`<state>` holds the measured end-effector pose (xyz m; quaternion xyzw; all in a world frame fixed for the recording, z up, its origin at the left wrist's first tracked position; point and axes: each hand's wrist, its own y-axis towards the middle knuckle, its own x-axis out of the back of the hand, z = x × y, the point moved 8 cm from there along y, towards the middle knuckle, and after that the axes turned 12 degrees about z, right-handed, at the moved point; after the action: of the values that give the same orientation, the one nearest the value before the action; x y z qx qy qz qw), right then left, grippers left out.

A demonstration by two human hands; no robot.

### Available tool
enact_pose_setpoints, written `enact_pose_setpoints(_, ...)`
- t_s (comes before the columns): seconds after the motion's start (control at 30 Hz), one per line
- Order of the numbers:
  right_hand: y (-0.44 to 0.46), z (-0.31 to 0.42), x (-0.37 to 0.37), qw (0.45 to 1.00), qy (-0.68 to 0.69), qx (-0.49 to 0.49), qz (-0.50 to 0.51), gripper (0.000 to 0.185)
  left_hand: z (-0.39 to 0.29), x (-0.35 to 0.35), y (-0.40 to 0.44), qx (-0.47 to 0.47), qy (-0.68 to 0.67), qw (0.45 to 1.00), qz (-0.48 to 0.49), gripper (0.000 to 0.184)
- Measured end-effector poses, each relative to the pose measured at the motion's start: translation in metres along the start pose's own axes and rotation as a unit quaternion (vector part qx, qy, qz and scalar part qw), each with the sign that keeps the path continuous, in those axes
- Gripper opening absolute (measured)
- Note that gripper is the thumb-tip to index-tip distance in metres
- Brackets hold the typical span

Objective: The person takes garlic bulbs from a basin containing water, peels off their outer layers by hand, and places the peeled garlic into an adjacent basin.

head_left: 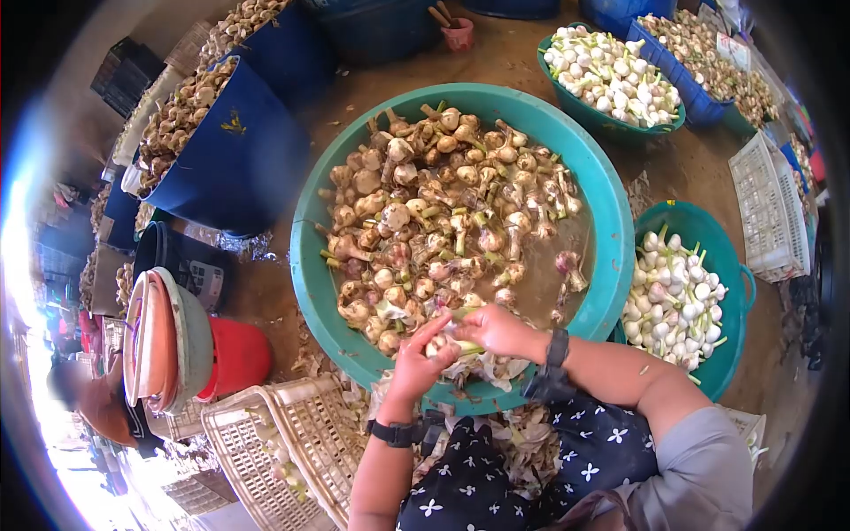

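Note:
Over the near rim of a large teal tub [611,239], my left hand [416,361] is closed around a garlic bulb [440,346], white with a pale green stem pointing right. My right hand [503,331] is pinched close beside it, fingertips against pale, thin garlic skin at the bulb; its exact edges are hard to make out. Brownish, unpeeled garlic bulbs [416,221] fill much of the tub, lying in murky water on the right side. Loose peelings [500,372] cling along the near rim, just below both hands.
Peeled white garlic fills a green basin [739,327] at right and another green tub [549,66] behind. Blue drums [239,142] heaped with garlic stand left. A white crate [266,442], red bucket [239,354] and stacked basins [190,336] sit near left. A person [106,403] is at far left.

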<state>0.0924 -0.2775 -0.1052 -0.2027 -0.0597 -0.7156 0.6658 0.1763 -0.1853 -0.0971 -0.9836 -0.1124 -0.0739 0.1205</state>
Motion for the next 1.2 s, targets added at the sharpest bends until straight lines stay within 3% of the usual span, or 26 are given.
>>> enact_pose_setpoints(0.03,0.002,-0.028,-0.008,0.965,0.249,-0.088,0.010,0.021,-0.023,-0.003,-0.003,-0.086,0.125,0.988,0.010,0.043)
enact_pose_setpoints(0.07,0.000,-0.044,-0.023,0.861,0.479,-0.169,0.018,0.021,-0.029,-0.002,-0.003,-0.087,0.124,0.988,0.010,0.043)
enact_pose_setpoints(0.13,-0.003,-0.041,-0.025,0.827,0.538,-0.154,0.048,0.021,-0.055,-0.011,-0.008,-0.171,0.314,0.934,0.025,0.047)
enact_pose_setpoints(0.2,-0.006,-0.028,-0.025,0.790,0.599,-0.128,0.016,0.023,-0.051,-0.013,-0.010,-0.160,0.305,0.939,0.010,0.042)
enact_pose_setpoints(0.27,-0.003,-0.026,-0.024,0.790,0.605,-0.095,0.010,0.025,-0.022,0.006,-0.008,-0.052,0.046,0.996,-0.057,0.035)
enact_pose_setpoints(0.3,-0.003,-0.014,-0.012,0.858,0.511,-0.044,0.003,0.025,0.006,0.012,-0.010,0.050,-0.133,0.983,-0.114,0.027)
enact_pose_setpoints(0.33,-0.004,0.002,-0.002,0.912,0.409,0.007,-0.005,0.025,0.012,0.012,-0.009,0.051,-0.132,0.983,-0.114,0.027)
enact_pose_setpoints(0.37,-0.009,0.021,0.000,0.958,0.280,0.048,0.051,0.025,0.024,0.016,-0.010,0.006,-0.335,0.929,-0.155,0.026)
enact_pose_setpoints(0.4,-0.016,0.028,0.002,0.957,0.280,0.050,0.053,0.025,0.032,0.018,-0.012,-0.040,-0.522,0.830,-0.191,0.025)
enact_pose_setpoints(0.47,-0.033,0.062,0.009,0.979,0.091,0.175,0.046,0.023,0.035,0.023,-0.013,-0.018,-0.542,0.814,-0.209,0.025)
enact_pose_setpoints(0.53,-0.039,0.052,0.033,0.950,0.283,0.131,0.006,0.022,0.044,0.022,-0.017,0.035,-0.584,0.774,-0.241,0.029)
enact_pose_setpoints(0.6,-0.047,0.037,0.064,0.891,0.438,0.095,-0.073,0.022,0.053,0.027,-0.023,0.053,-0.579,0.770,-0.263,0.029)
enact_pose_setpoints(0.67,-0.051,0.033,0.084,0.786,0.584,0.164,-0.124,0.023,0.056,0.028,-0.016,0.018,-0.634,0.742,-0.218,0.028)
enact_pose_setpoints(0.7,-0.050,0.025,0.086,0.785,0.584,0.167,-0.124,0.023,0.043,0.025,-0.016,0.046,-0.664,0.706,-0.242,0.026)
enact_pose_setpoints(0.77,-0.046,0.021,0.081,0.611,0.737,0.289,0.023,0.025,0.047,0.031,-0.019,0.051,-0.648,0.717,-0.251,0.027)
enact_pose_setpoints(0.8,-0.047,0.013,0.081,0.609,0.738,0.289,0.025,0.025,0.049,0.034,-0.022,0.058,-0.634,0.726,-0.260,0.028)
enact_pose_setpoints(0.87,-0.047,-0.016,0.061,0.881,0.465,0.081,0.025,0.032,0.052,0.033,-0.030,0.046,-0.608,0.743,-0.274,0.017)
enact_pose_setpoints(0.9,-0.035,-0.011,0.037,0.969,0.236,-0.008,0.072,0.041,0.049,0.044,-0.037,0.006,-0.473,0.822,-0.316,0.011)
enact_pose_setpoints(0.93,-0.035,0.003,0.031,0.989,-0.132,-0.044,0.053,0.051,0.038,0.052,-0.042,-0.038,-0.325,0.879,-0.346,0.009)
enact_pose_setpoints(0.97,-0.033,0.009,0.026,0.995,-0.092,0.029,-0.034,0.056,0.014,0.050,-0.041,-0.061,-0.184,0.926,-0.325,0.016)
enact_pose_setpoints(1.0,-0.022,0.001,0.014,0.998,0.033,0.047,-0.037,0.058,0.006,0.046,-0.038,-0.061,-0.187,0.928,-0.316,0.016)
enact_pose_setpoints(1.03,-0.013,-0.003,0.009,0.985,0.155,0.065,-0.036,0.059,-0.019,0.038,-0.033,-0.107,-0.056,0.953,-0.276,0.018)
enact_pose_setpoints(1.07,-0.009,-0.001,0.010,0.986,0.154,0.058,-0.041,0.059,-0.041,0.025,-0.029,-0.151,0.077,0.958,-0.230,0.020)
enact_pose_setpoints(1.1,-0.001,-0.011,-0.005,0.917,0.398,0.000,0.036,0.060,-0.055,0.015,-0.025,-0.198,0.082,0.955,-0.204,0.035)
enact_pose_setpoints(1.13,-0.001,-0.013,-0.018,0.781,0.612,-0.051,0.109,0.062,-0.058,0.011,-0.022,-0.204,0.078,0.955,-0.199,0.035)
enact_pose_setpoints(1.2,-0.009,0.004,0.008,0.683,0.719,0.046,0.119,0.072,-0.049,0.017,-0.025,-0.229,-0.068,0.946,-0.217,0.054)
